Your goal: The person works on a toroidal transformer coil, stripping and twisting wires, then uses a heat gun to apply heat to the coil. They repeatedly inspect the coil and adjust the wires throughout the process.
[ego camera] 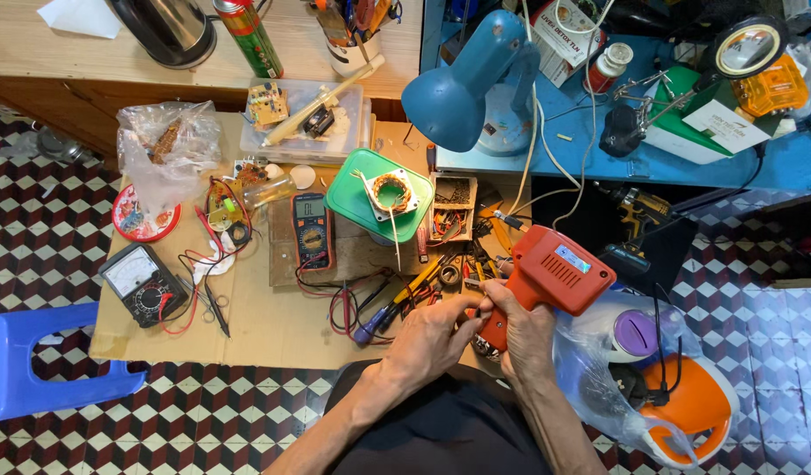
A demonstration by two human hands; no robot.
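Note:
An orange pistol-shaped soldering gun [553, 274] is held over the near right corner of the low workbench. My right hand [522, 332] is wrapped around its handle. My left hand [434, 334] presses against the handle's base from the left, fingers closed on it. Just ahead lie pliers and screwdrivers [427, 283] with yellow and blue grips. Further back stands a green lid [379, 195] carrying a small copper coil on a white frame.
A digital multimeter [312, 230] and an analogue meter [144, 283] with red and black leads lie on the cardboard-topped bench [273, 330]. A blue desk lamp [465, 88] leans over the back. A blue stool [27, 361] stands left; a plastic bag with an orange appliance [678, 396] sits right.

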